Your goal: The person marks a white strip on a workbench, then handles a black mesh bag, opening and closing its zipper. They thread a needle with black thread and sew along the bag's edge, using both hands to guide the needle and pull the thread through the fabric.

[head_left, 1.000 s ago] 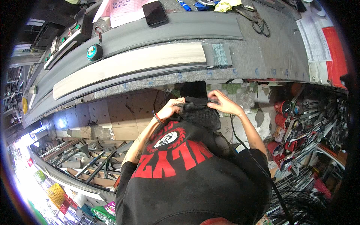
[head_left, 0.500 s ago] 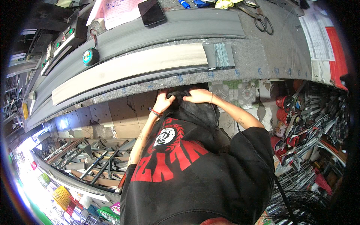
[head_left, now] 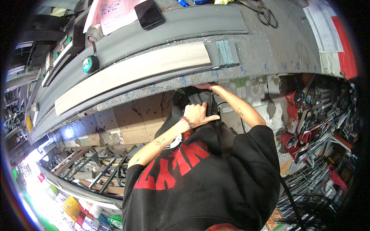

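A black bag [head_left: 199,97] of dark, mesh-like fabric hangs at my front, just below the workbench edge. My left hand [head_left: 195,114] is across my body on the bag, fingers curled into the fabric and thumb stuck out to the right. At the bag's top, close under the bench edge, my right hand [head_left: 205,86] grips it; its fingertips are partly hidden in shadow. What lies inside the bag cannot be seen.
On the grey workbench [head_left: 269,52] lie a pale slat [head_left: 135,73], a bundle of blue-grey cord [head_left: 224,54], a tape measure [head_left: 90,64], a phone [head_left: 149,14] and scissors [head_left: 266,17]. Metal offcuts [head_left: 102,165] fill a rack at left; red containers [head_left: 291,111] stand at right.
My left hand has moved from the bag's top down and to the right across its front. My right hand has shifted slightly up toward the bench edge. The view has tilted a little.
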`<state>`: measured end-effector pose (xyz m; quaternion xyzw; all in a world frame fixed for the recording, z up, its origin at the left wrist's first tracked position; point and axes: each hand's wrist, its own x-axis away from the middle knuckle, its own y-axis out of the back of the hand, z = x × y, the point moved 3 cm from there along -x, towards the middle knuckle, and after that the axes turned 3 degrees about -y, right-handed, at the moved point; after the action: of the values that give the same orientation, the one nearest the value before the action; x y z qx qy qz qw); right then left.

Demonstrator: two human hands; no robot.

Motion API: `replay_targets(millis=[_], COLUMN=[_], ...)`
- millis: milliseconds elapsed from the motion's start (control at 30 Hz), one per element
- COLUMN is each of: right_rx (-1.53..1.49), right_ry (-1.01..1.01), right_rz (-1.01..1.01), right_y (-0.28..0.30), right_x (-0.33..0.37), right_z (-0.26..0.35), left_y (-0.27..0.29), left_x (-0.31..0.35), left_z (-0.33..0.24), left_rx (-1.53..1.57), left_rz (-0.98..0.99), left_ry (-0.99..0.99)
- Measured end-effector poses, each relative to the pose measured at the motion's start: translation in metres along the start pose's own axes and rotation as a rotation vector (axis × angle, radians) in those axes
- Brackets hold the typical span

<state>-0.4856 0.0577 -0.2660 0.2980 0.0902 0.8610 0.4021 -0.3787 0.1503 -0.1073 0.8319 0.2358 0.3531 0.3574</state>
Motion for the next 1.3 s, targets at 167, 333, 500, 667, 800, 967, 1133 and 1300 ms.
replay_targets(millis=[167, 333, 500, 667, 800, 967, 1133, 1300], right_rx=[0.050, -0.044, -0.011, -0.242, -0.476, -0.537, -0.593, -0.660], right_ry=[-0.138, -0.444, -0.666, -0.601, -0.667, -0.691, -0.704, -0.650], right_rz=[0.043, 0.076, 0.249, 0.070, -0.026, -0.052, -0.104, -0.208], right_y=[0.017, 0.036, 0.036, 0.025, 0.015, 0.008, 0.012, 0.010], right_x=[0.020, 0.056, 0.061, 0.074, 0.076, 0.069, 0.078, 0.099], right_z=[0.020, 0.005, -0.041, -0.080, -0.092, -0.086, -0.082, -0.083], left_y=[-0.028, -0.026, -0.027, -0.025, -0.023, -0.021, -0.013, -0.017], left_x=[-0.012, -0.010, -0.011, -0.021, -0.010, -0.002, 0.008, 0.008], left_z=[0.008, 0.044, 0.039, 0.022, 0.011, 0.007, 0.010, 0.020], left_rx=[0.123, 1.061, 1.477, 0.652, 0.302, -0.020, -0.041, -0.113], left_rz=[0.007, 0.047, 0.099, 0.010, -0.179, -0.040, -0.091, -0.116], left_ry=[0.046, 0.127, 0.210, -0.067, -0.166, -0.241, -0.247, -0.317])
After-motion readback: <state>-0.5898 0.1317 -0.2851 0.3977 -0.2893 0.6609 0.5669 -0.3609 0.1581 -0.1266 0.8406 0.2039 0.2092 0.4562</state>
